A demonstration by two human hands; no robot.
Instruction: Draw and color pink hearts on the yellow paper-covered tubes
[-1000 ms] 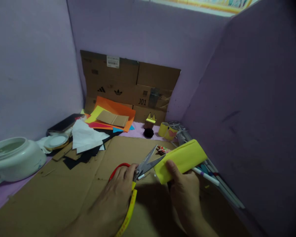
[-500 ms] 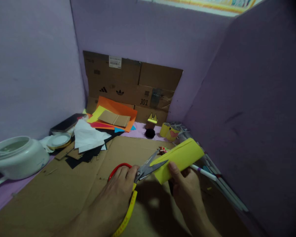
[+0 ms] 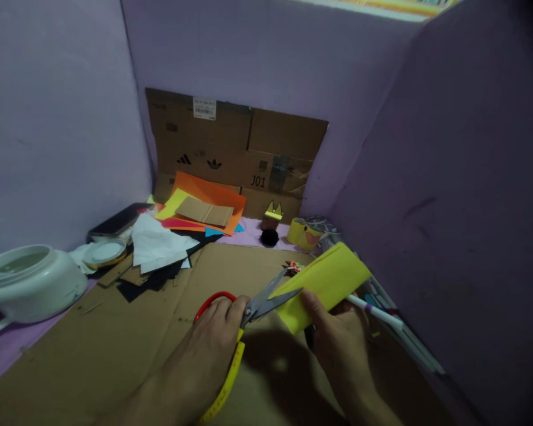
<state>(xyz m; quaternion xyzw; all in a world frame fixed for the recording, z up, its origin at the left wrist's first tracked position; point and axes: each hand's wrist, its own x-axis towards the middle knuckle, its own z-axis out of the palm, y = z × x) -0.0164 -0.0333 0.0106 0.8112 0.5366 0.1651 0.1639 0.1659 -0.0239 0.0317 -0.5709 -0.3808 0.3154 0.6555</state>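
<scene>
My left hand [image 3: 215, 328] is closed around the handles of a pair of scissors [image 3: 262, 306]; a red loop shows above it and a yellow strip hangs below. The blades are apart, with a piece of yellow paper [image 3: 326, 284] between them at its left end. My right hand [image 3: 340, 334] pinches that paper from the right, thumb on top and the other fingers mostly hidden behind. A dark object I cannot make out shows under the right hand. Past the blade tips lies a small red, white and green patterned thing [image 3: 293, 268].
Cardboard [image 3: 128, 349] covers the work surface. At left stand a white pot [image 3: 66, 284], a white tissue [image 3: 157, 248] and coloured papers [image 3: 231, 195]. Toward the back are a small eared figure [image 3: 272, 218] and yellow rolls [image 3: 310, 238]. White tubes [image 3: 388, 318] lie along the right wall.
The yellow paper and my right hand have shifted very slightly, the paper's upper corner tilting a little. The scissors stay apart around the paper, and the camera view has moved a little.
</scene>
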